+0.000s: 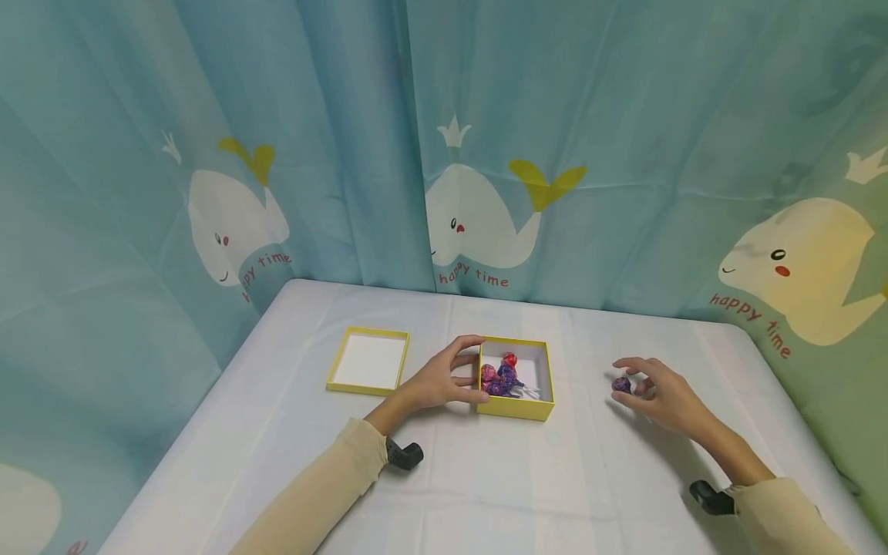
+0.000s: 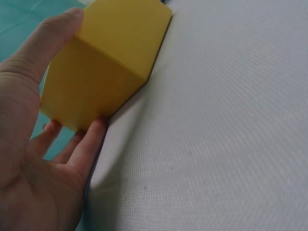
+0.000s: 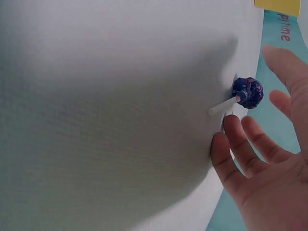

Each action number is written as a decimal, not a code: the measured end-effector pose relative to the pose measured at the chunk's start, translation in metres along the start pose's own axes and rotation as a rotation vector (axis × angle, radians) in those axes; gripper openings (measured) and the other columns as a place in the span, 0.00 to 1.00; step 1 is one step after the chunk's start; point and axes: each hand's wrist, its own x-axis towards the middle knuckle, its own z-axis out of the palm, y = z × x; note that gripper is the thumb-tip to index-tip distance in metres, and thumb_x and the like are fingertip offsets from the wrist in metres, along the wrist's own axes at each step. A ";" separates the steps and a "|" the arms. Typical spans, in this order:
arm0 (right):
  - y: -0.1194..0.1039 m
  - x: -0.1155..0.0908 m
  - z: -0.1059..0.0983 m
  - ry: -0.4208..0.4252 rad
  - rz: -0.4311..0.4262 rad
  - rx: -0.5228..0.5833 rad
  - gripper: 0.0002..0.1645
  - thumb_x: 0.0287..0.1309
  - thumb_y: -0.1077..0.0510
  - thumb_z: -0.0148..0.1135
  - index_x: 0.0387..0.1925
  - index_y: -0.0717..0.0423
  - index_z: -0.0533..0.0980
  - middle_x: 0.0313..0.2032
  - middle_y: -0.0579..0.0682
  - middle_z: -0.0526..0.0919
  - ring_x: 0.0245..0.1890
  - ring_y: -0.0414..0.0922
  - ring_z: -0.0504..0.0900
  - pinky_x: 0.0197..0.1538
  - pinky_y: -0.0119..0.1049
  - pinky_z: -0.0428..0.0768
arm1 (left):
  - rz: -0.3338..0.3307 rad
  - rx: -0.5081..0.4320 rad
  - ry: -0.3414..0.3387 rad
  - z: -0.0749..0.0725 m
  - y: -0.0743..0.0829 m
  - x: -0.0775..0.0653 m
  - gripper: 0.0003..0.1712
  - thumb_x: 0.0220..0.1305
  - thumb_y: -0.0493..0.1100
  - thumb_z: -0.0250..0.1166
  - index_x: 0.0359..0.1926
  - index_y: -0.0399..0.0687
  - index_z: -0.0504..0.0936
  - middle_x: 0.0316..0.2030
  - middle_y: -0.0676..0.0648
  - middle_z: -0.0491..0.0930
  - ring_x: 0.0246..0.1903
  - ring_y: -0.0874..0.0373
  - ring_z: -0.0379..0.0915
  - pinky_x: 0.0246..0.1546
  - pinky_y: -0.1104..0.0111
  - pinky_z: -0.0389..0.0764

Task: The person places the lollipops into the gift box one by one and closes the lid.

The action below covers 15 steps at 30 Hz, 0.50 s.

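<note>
In the head view, my left hand [image 1: 438, 379] holds the left side of an open yellow box [image 1: 516, 408], thumb by the front corner and index finger by the back one. The left wrist view shows the thumb and fingertips against the box's yellow walls [image 2: 91, 77]. Several wrapped lollipops [image 1: 505, 376], red, pink and purple, lie inside with white sticks. To the right, my right hand [image 1: 667, 395] is spread around a single purple lollipop [image 1: 621, 385] on the table. A gap separates thumb and fingers from that lollipop [image 3: 248, 93] in the right wrist view; its white stick points away from the thumb.
A shallow yellow-edged lid [image 1: 369, 361] with a white inside lies left of the box. White cloth covers the table [image 1: 513, 478]. A blue curtain [image 1: 361, 154] with whale prints hangs behind it. Dark devices [image 1: 405, 455] are at both wrists.
</note>
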 end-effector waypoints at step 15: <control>0.005 0.005 -0.001 -0.131 0.126 -0.021 0.22 0.58 0.59 0.75 0.52 0.56 0.77 0.32 0.46 0.78 0.29 0.38 0.75 0.25 0.30 0.74 | -0.011 -0.005 0.008 0.001 0.001 -0.001 0.55 0.55 0.38 0.81 0.77 0.60 0.59 0.78 0.44 0.54 0.74 0.48 0.59 0.62 0.65 0.80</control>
